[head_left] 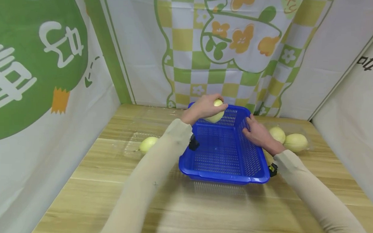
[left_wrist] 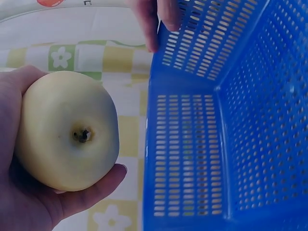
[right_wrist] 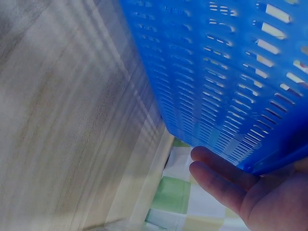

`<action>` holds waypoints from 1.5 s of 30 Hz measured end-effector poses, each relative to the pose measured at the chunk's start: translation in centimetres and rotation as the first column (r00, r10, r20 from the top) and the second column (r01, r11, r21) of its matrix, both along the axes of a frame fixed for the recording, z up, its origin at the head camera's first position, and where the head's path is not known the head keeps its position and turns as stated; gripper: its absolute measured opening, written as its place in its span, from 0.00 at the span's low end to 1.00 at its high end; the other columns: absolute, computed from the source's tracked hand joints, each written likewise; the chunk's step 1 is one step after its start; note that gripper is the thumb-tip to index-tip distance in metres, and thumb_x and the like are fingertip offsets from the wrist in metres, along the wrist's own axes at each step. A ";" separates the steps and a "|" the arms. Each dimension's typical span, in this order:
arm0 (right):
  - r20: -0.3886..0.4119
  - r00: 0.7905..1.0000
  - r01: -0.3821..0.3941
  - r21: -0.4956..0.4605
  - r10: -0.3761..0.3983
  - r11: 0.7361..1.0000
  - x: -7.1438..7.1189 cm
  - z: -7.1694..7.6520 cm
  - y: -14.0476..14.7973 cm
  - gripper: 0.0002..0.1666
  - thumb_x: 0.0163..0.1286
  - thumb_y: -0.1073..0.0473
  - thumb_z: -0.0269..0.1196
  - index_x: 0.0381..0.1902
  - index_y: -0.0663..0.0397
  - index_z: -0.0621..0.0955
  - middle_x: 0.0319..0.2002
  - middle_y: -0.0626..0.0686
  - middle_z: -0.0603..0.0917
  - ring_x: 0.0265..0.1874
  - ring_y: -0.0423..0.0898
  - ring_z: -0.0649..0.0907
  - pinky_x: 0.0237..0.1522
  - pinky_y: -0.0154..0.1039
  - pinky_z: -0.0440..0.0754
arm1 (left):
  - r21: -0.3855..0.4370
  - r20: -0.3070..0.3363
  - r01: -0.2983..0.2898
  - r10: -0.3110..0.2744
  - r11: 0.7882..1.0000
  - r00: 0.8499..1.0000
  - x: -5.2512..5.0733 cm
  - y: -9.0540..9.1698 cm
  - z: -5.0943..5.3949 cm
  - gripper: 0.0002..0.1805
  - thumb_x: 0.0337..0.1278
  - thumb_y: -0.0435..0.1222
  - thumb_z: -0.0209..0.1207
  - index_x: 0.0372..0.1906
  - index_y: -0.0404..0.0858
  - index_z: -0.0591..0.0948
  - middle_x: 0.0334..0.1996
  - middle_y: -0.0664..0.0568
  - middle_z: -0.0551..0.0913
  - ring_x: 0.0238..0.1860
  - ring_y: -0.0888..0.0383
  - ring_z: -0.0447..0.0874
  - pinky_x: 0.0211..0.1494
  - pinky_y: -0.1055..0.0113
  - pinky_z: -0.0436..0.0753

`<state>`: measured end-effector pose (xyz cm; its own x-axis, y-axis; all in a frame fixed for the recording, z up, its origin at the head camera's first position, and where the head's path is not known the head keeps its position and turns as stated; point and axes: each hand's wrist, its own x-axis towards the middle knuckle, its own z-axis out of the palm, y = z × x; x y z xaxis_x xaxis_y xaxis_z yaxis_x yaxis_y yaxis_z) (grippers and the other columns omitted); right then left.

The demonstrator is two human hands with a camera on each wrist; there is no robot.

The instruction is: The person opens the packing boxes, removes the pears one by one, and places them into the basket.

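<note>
A pale yellow melon (head_left: 216, 117) is held in my left hand (head_left: 205, 106), above the far left part of a blue plastic basket (head_left: 221, 179). The left wrist view shows the melon (left_wrist: 67, 139) end-on, with fingers and thumb wrapped round it, beside the basket's perforated wall (left_wrist: 187, 154). My right hand (head_left: 258, 133) grips the basket's right rim. From the right wrist, fingers of that hand (right_wrist: 274, 197) show outside the slotted wall (right_wrist: 207, 82). No fruit is visible on the basket's floor.
Left of the basket, one melon (head_left: 148, 144) sits in a clear plastic tray (head_left: 130, 146). To the right, a round melon (head_left: 277, 134) and a longer one (head_left: 296, 142) lie together by clear plastic. A patterned curtain (head_left: 184, 55) hangs behind the wooden table (head_left: 93, 188).
</note>
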<state>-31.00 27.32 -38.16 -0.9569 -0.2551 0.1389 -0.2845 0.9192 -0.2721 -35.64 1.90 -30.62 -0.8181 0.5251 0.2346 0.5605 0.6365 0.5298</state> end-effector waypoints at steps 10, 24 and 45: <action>0.025 1.000 0.014 0.013 -0.015 1.000 0.1 0.3 -0.1 0.36 0.73 0.58 0.48 0.72 0.77 0.56 0.72 0.80 0.49 0.61 0.76 0.70 0.62 0.64 0.70 | -0.005 0.035 -0.002 0.003 1.000 0.999 -0.2 2.0 -1.5 0.21 0.65 0.56 0.52 0.53 0.49 0.79 0.43 0.56 0.83 0.38 0.58 0.80 0.40 0.65 0.78; 0.022 1.000 0.004 -0.001 -0.004 1.000 0.0 0.2 -0.2 0.36 0.73 0.58 0.48 0.71 0.77 0.57 0.72 0.79 0.49 0.61 0.76 0.70 0.62 0.64 0.71 | -0.030 0.169 -0.013 0.018 0.999 0.985 -1.4 3.4 -5.3 0.24 0.65 0.56 0.51 0.56 0.47 0.78 0.46 0.54 0.83 0.38 0.58 0.80 0.39 0.64 0.78; 0.015 1.000 0.020 0.010 -0.020 1.000 0.0 -0.2 -0.2 0.36 0.71 0.60 0.48 0.71 0.77 0.58 0.72 0.79 0.50 0.57 0.76 0.74 0.58 0.65 0.73 | -0.070 0.145 -0.012 0.022 0.997 0.989 -1.4 6.0 -7.7 0.23 0.64 0.54 0.53 0.55 0.45 0.79 0.50 0.54 0.83 0.44 0.58 0.81 0.46 0.65 0.79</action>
